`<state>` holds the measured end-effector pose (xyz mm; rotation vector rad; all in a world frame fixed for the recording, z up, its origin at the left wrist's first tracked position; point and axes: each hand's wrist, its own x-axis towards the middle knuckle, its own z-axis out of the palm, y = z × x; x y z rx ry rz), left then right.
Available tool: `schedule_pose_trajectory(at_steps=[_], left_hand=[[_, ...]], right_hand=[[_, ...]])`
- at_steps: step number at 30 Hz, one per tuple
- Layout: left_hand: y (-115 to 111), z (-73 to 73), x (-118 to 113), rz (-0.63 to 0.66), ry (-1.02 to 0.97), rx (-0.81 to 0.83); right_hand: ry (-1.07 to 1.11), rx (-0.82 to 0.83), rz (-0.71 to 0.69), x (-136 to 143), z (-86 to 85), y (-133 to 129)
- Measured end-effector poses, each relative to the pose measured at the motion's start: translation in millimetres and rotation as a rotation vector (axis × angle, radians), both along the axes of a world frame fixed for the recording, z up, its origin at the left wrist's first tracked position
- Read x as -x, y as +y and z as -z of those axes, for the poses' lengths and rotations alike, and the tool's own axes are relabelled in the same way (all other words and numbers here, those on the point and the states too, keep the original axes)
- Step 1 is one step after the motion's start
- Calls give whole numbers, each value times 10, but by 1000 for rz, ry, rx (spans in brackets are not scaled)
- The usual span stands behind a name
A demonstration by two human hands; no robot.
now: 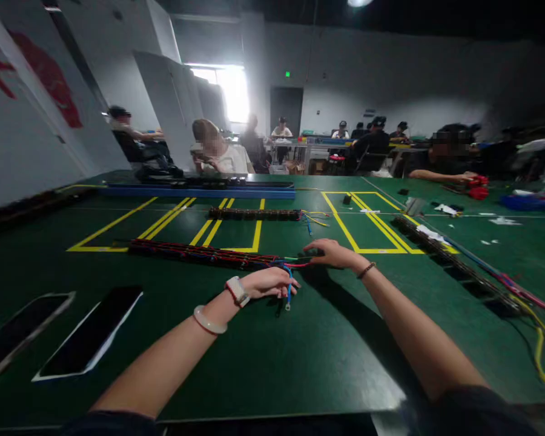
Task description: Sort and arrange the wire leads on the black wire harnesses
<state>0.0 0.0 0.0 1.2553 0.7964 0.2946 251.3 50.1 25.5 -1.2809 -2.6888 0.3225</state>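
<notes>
Running leftward from the nearer left hand (271,283), the wire bundle (204,254) roughly parallels the tabletop's (272,375) near edge; right hand (332,253) apart, grips indeterminable.

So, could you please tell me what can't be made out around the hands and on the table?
All in the head view:
Far end of the red wire: hidden by the right hand.
Whether the left hand grips the blue wire: too small and blurred.
Watch display: too small and blurred.
Leftmost dark panel: cut off by the left edge.
Red cable: cut off by the right edge.
</notes>
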Motion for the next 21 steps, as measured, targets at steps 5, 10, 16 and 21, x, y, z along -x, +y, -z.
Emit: schedule_pose_trajectory(at_steps=[5,10,16,21], left_hand=[[-9,75,-56,-48,-157,147],[-103,29,-204,-200,-273,401],[-107,36,-366,-289,-383,493],[-75,37,-488,-351,-396,533]], right_hand=[[-179,-12,70,81,42,1],[-264,-19,85,203,-35,-73],[-216,149,144,262,-121,-161],[-157,264,74,280,-145,-212]])
